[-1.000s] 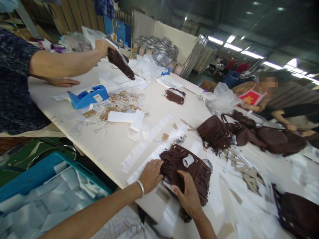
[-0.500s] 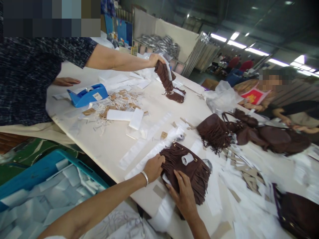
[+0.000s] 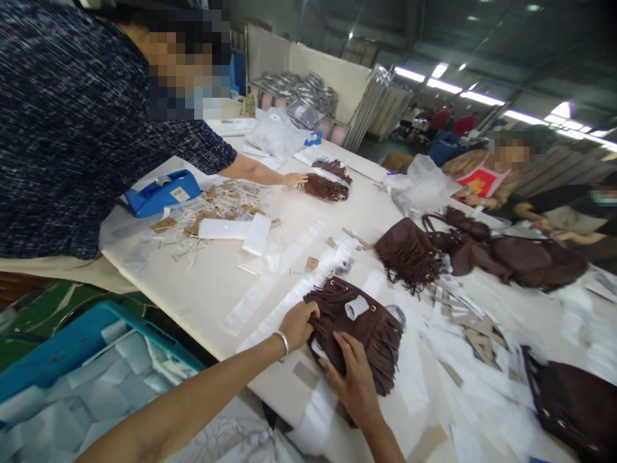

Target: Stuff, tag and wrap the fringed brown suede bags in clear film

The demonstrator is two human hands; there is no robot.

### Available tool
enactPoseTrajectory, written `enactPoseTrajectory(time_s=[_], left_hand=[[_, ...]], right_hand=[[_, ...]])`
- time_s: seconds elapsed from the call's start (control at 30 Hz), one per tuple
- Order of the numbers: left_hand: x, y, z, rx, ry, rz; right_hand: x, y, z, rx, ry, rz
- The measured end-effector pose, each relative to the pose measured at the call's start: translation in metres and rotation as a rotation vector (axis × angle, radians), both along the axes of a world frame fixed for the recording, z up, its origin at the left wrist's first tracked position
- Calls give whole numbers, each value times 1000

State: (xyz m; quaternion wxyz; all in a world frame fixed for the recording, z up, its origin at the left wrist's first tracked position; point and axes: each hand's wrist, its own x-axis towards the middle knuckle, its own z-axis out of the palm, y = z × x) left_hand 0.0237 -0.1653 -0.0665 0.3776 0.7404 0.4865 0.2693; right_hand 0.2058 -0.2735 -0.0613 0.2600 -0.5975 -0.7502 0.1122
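A dark brown fringed bag (image 3: pixel 359 292) lies on the table just in front of me, with brass eyelets along its upper edge. A short white roll of wrap (image 3: pixel 357 308) sits on top of it. My left hand (image 3: pixel 299 325), a silver bracelet at its wrist, pinches the fringe at the bag's left side. My right hand (image 3: pixel 354 373) rests on the near side of the bag with its fingers stretched out over the leather. Something white shows at the bag's near left edge, partly hidden by my right hand.
A co-worker leans in from the left, one hand at another fringed bag (image 3: pixel 328 183). A blue tape dispenser (image 3: pixel 164 191) stands near tangled tags (image 3: pixel 231 199). More brown bags (image 3: pixel 520 257) lie right. Below left, a teal crate (image 3: pixel 159 331) holds white pieces.
The co-worker has leaned further over the table, and the far fringed bag, held raised before, now lies flat. My hands stay on the near bag; the view has shifted slightly.
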Motion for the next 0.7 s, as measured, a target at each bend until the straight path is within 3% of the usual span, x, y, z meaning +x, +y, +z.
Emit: enactPoseTrajectory(time_s=[0.37, 0.7], left_hand=[[2, -11, -6, -45, -72, 125], [-13, -3, -9, -65, -145, -9]], right_hand=[[2, -3, -1, -14, 9, -1], [2, -3, 2, -32, 24, -3]])
